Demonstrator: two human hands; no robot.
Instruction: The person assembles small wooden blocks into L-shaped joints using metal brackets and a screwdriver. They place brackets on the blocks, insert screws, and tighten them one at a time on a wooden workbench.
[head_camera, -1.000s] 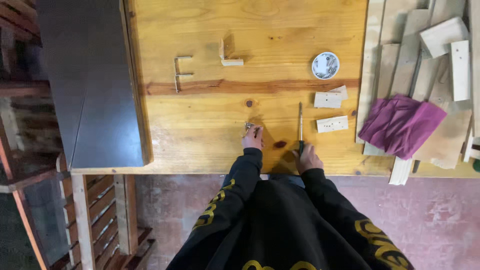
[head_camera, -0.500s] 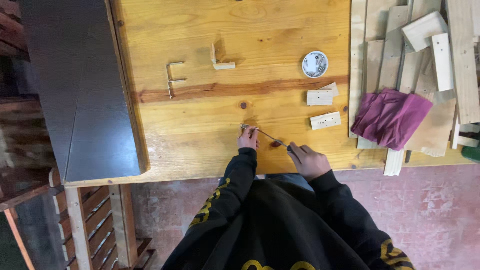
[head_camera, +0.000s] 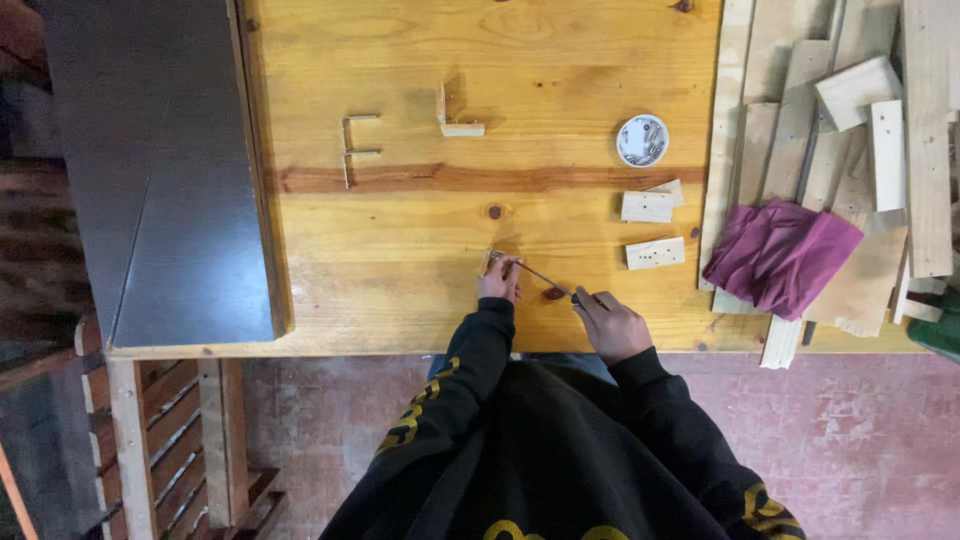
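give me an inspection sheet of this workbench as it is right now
surface: pine table, knots and a dark grain band.
job's things: thin metal tool; small wood piece under the tool tip.
clutter: two drilled wood blocks, round white dish, L-shaped wood piece, F-shaped wood piece, purple cloth, plank offcuts.
grips: left hand pinches the wood piece; right hand closed on the tool.
cables: nothing seen.
surroundings: dark grey panel, wooden frame, reddish floor.

Even daylight, soft shadows, sharp, dim left edge.
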